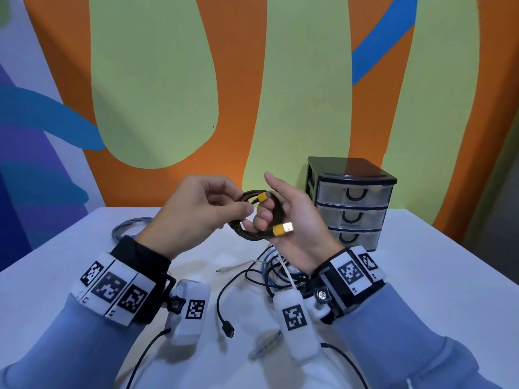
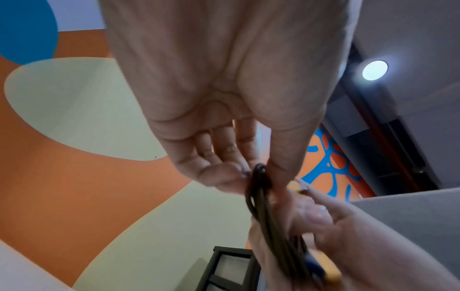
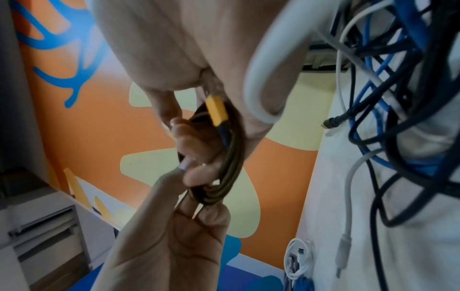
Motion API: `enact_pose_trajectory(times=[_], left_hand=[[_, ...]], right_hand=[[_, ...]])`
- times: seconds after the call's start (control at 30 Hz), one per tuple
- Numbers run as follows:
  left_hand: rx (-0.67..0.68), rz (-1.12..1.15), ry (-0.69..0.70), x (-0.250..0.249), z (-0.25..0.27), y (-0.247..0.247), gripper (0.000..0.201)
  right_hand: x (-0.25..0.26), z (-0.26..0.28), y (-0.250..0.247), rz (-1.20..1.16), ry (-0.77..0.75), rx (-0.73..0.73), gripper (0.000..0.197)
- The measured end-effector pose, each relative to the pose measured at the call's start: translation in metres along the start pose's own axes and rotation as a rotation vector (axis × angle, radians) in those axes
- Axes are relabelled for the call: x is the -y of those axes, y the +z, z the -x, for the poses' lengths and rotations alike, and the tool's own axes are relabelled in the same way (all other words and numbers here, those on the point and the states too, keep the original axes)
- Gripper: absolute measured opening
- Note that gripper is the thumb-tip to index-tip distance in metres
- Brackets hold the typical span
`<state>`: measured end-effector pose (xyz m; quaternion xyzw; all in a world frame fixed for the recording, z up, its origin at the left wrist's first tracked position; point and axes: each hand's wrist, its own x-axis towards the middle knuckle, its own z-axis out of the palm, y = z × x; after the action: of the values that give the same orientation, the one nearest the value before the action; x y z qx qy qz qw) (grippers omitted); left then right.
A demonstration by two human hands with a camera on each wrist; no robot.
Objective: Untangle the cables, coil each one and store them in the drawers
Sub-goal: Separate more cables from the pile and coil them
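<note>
White tabletop (image 1: 421, 290), loose tangled cable pile (image 1: 275, 273); braided olive-black cable with yellow plugs (image 1: 247, 234) coiled, pinched by left hand (image 1: 193, 214), looped on right hand (image 1: 295, 220) fingers; next: 3-drawer clear plastic cabinet (image 1: 351, 203), all shut.

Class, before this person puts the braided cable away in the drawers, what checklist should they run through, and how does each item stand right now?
1. Braided cable wound into a coil: ok.
2. Both yellow plugs free of the pile: ok.
3. Coil held firmly: ok; left hand pinches it, right hand fingers pass through it.
4. A drawer open on the drawer unit: not ok, all three shut.
5. Coil tied so it stays wound: cannot tell.
6. Remaining tangled cables sorted: not ok.
</note>
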<state>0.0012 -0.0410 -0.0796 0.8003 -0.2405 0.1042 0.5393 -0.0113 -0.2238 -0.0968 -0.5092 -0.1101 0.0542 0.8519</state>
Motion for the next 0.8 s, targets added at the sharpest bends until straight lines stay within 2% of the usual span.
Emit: enact_pose_trajectory(times=[0.17, 0.23, 0.27, 0.33, 0.4, 0.5, 0.57, 0.67, 0.73, 0.8], left_hand=[[-0.222, -0.303, 0.02, 0.004, -0.001, 0.006, 0.008], [-0.255, -0.343, 0.011, 0.002, 0.0, 0.007, 0.018], [-0.245, -0.249, 0.017, 0.002, -0.001, 0.006, 0.027], [-0.152, 0.088, 0.027, 0.002, -0.003, 0.003, 0.041], [-0.067, 0.344, 0.013, 0.003, -0.004, 0.003, 0.049], [-0.028, 0.462, -0.033, 0.006, -0.004, 0.009, 0.052], [-0.087, 0.347, 0.002, 0.007, -0.004, 0.01, 0.044], [-0.212, 0.042, 0.2, 0.006, -0.002, 0.013, 0.034], [-0.259, -0.08, 0.262, 0.007, -0.003, 0.014, 0.04], [-0.265, -0.117, 0.24, 0.01, -0.006, 0.008, 0.048]], right_hand=[[-0.008, -0.002, 0.003, 0.059, -0.048, 0.041, 0.035], [-0.012, -0.004, 0.006, 0.031, -0.069, 0.037, 0.032], [-0.012, -0.005, 0.007, 0.006, -0.08, 0.021, 0.031], [-0.012, -0.006, 0.006, -0.047, -0.107, -0.038, 0.028], [-0.01, -0.007, 0.004, -0.07, -0.138, -0.098, 0.024], [-0.008, -0.005, 0.003, -0.035, -0.17, -0.169, 0.018], [-0.007, -0.004, 0.002, 0.008, -0.185, -0.212, 0.013], [-0.007, -0.007, 0.002, 0.036, -0.166, -0.255, 0.012], [-0.006, -0.008, 0.003, 0.016, -0.164, -0.232, 0.012], [-0.001, -0.006, 0.001, 0.041, -0.17, -0.162, 0.015]])
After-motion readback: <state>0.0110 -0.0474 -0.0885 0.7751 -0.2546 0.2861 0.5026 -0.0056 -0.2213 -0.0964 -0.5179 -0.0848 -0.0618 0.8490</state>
